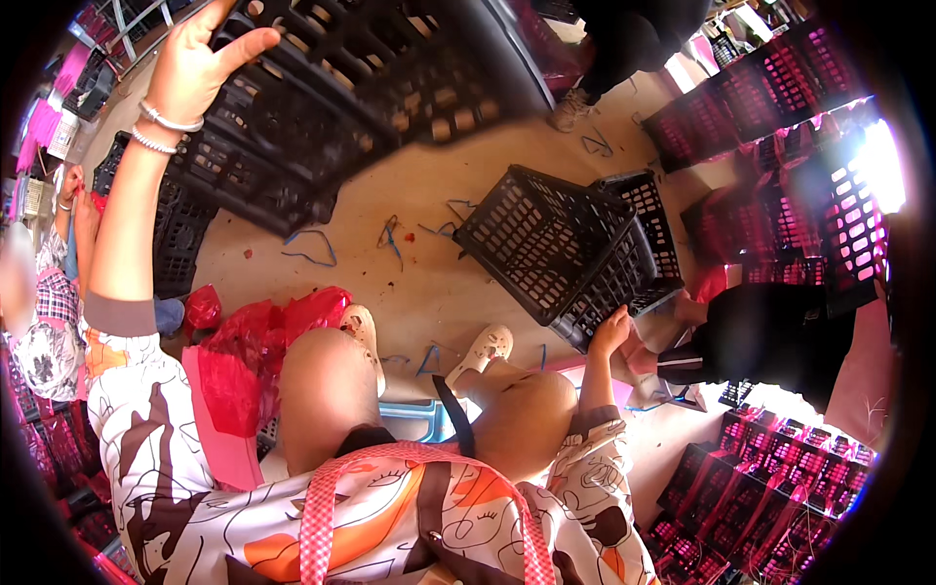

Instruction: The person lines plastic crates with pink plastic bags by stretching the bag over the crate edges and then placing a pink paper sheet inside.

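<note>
My left hand (200, 70) is raised at the upper left, thumb spread from the fingers, beside a large black plastic crate (366, 73) with slotted walls. The view's top edge cuts off some fingertips. The thumb overlaps the crate's edge; whether it presses on it I cannot tell. Lower right, my right hand (612, 333) has its fingers closed on the near corner of another black crate (546, 239), which lies tilted on the floor. A further black crate (648, 210) sits just behind that one.
Red plastic bags (258, 361) lie left of my knees. Blue strap scraps (392, 239) litter the tan floor (390, 302). A co-worker in black (770, 336) is close on the right; another person (54, 322) sits at left. Stacked crates with pink-red lining (770, 487) stand at right.
</note>
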A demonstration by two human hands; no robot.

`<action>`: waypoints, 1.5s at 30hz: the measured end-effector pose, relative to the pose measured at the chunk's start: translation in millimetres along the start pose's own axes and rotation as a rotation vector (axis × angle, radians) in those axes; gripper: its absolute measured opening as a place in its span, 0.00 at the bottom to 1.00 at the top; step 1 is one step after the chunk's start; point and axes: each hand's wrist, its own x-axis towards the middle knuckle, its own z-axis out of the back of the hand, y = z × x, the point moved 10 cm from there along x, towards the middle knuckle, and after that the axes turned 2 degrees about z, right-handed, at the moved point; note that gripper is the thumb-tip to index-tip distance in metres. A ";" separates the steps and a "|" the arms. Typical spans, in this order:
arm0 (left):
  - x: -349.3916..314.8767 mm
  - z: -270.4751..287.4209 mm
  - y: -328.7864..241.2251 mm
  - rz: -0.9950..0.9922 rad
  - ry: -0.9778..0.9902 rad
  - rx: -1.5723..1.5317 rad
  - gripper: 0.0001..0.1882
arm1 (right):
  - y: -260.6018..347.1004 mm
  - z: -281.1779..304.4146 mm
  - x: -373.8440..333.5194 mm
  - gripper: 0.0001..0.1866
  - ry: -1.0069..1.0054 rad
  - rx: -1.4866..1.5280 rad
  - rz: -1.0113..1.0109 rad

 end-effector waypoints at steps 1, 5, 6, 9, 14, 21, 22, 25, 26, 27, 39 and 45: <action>-0.6 4.0 2.5 -0.081 -0.045 0.093 0.24 | 9.2 -3.5 -1.8 0.25 0.015 0.008 -0.006; -16.4 -40.8 63.1 -0.085 0.086 0.709 0.18 | 30.4 -18.3 -9.7 0.26 0.114 0.016 -0.101; -29.7 -49.1 77.0 -0.177 0.052 0.743 0.18 | 42.1 -20.1 -11.4 0.28 0.113 -0.031 -0.075; -78.1 -94.3 134.9 -0.210 0.179 0.794 0.14 | 24.8 -24.8 -0.9 0.28 0.100 -0.143 -0.061; -159.5 -127.8 230.1 0.284 0.397 0.783 0.12 | -4.0 -23.4 6.4 0.28 0.086 -0.086 -0.072; -161.2 -110.8 200.4 0.180 0.168 0.716 0.26 | 42.2 -57.3 0.5 0.25 0.295 0.206 -0.020; -158.9 -115.2 179.7 0.120 0.125 0.673 0.28 | 37.3 -60.6 1.3 0.24 0.347 0.212 -0.049; -174.3 -141.6 120.7 -0.044 0.119 0.488 0.30 | 21.3 -77.0 -12.4 0.24 0.458 0.418 -0.180; -190.5 -166.7 132.6 0.180 0.321 0.244 0.29 | -1.0 -90.3 -16.6 0.24 0.513 0.438 -0.224; -221.1 -195.8 141.8 0.406 0.513 -0.005 0.29 | -20.1 -104.0 -20.6 0.24 0.575 0.457 -0.265; -434.7 -346.3 205.6 1.267 0.921 -0.308 0.14 | -62.7 -187.2 -97.3 0.41 0.937 0.658 -0.921; -426.3 -363.9 209.1 1.120 0.861 -0.305 0.11 | -62.7 -186.2 -80.8 0.40 0.855 0.659 -0.941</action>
